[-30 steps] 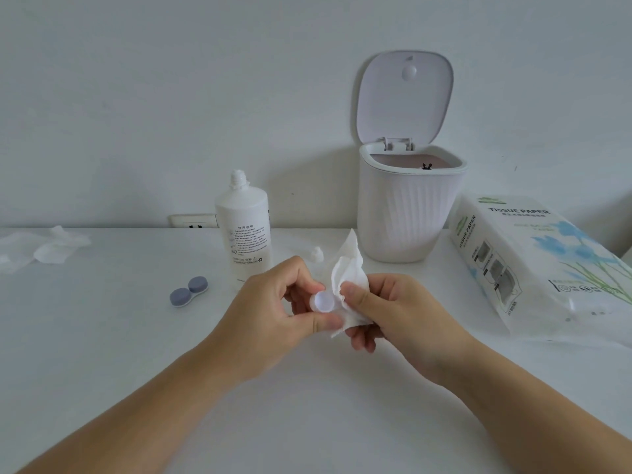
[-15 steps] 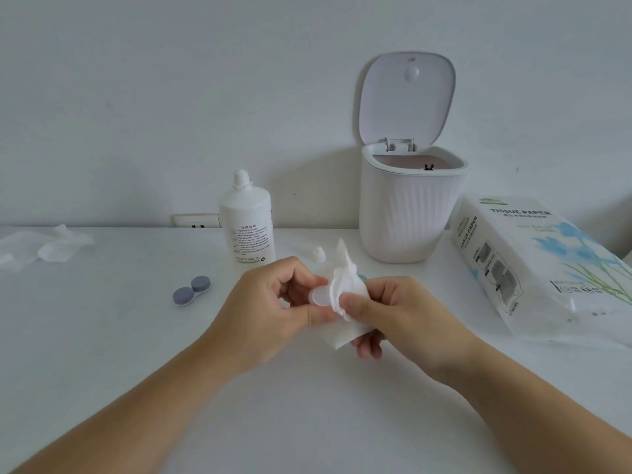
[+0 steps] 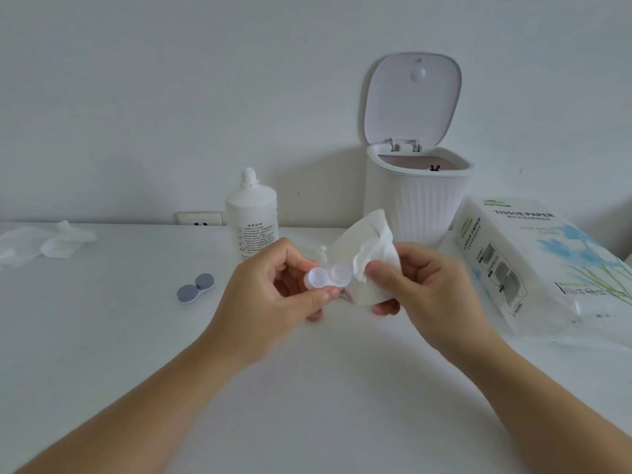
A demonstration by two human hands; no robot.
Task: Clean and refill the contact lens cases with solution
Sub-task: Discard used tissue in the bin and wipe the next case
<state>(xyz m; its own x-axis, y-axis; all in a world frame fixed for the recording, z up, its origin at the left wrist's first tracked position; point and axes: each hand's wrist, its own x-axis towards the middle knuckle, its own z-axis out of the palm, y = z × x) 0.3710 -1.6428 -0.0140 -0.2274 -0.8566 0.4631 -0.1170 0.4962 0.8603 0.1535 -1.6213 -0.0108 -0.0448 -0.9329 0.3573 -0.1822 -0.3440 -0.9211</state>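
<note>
A home setting is indicated, likely a bedroom or bathroom vanity top: a plain white table [image 3: 307, 388] is set against a bare white wall, with a wall socket [image 3: 201, 218] at table level. Household items are seen on it: a small ribbed desktop bin [image 3: 415, 203] with its flip lid up, a plastic-wrapped tissue paper pack [image 3: 533, 258] and a contact lens solution bottle [image 3: 251, 217].

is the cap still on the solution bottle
No, the solution bottle stands uncapped with its threaded neck bare, and a small white cap lies on the table behind the hands.
</note>
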